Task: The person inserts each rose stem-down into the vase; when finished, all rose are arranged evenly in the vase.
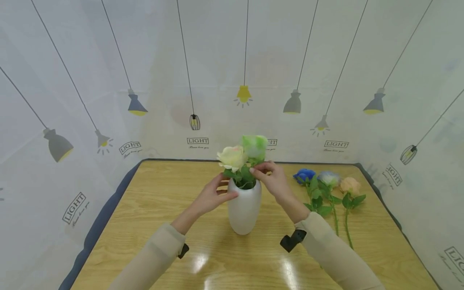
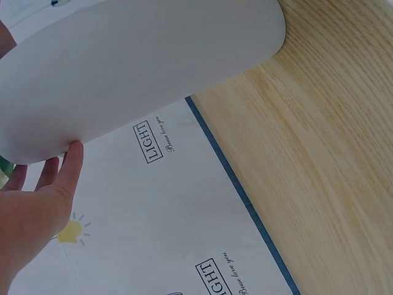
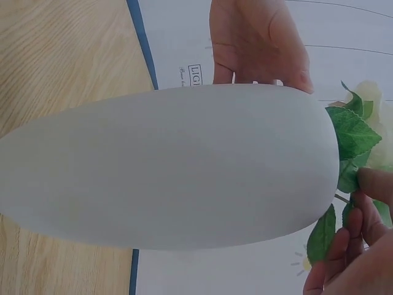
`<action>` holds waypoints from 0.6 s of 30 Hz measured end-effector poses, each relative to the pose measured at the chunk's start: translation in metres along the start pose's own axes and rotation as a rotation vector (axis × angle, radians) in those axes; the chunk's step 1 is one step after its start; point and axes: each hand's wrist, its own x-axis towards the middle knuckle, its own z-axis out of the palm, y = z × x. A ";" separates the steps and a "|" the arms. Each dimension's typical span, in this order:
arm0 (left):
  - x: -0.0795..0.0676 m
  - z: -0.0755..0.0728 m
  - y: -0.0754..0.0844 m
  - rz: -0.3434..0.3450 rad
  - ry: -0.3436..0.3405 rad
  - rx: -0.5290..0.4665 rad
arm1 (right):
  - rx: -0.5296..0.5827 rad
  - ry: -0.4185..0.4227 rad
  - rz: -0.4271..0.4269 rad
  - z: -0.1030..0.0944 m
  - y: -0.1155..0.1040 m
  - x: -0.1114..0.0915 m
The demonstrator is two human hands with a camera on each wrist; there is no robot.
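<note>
A white vase stands upright on the wooden table, with a cream-white rose and a pale green rose at its mouth. My left hand holds the vase near its rim, thumb on the near side and fingers round the left side; the fingertips press its wall in the left wrist view. Above the right of the rim, my right hand pinches the green rose's stem among its leaves. Green leaves spill over the rim in the right wrist view. The lower stems are hidden inside the vase.
To the right on the table lie a blue rose, a pale blue-white rose and a peach rose, stems toward me. A cloth backdrop printed with lamps rises behind the table and along its sides.
</note>
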 end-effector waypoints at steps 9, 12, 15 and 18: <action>0.001 0.000 -0.001 0.012 0.002 -0.019 | 0.029 0.016 0.026 -0.002 0.004 0.003; 0.001 0.000 -0.002 0.020 0.007 -0.022 | 0.048 0.020 0.031 -0.004 0.008 0.002; 0.002 0.000 -0.002 0.030 0.011 -0.026 | 0.055 0.034 0.058 -0.009 0.010 0.001; 0.002 0.000 -0.001 0.030 0.016 -0.021 | 0.038 0.048 0.095 -0.015 0.013 -0.002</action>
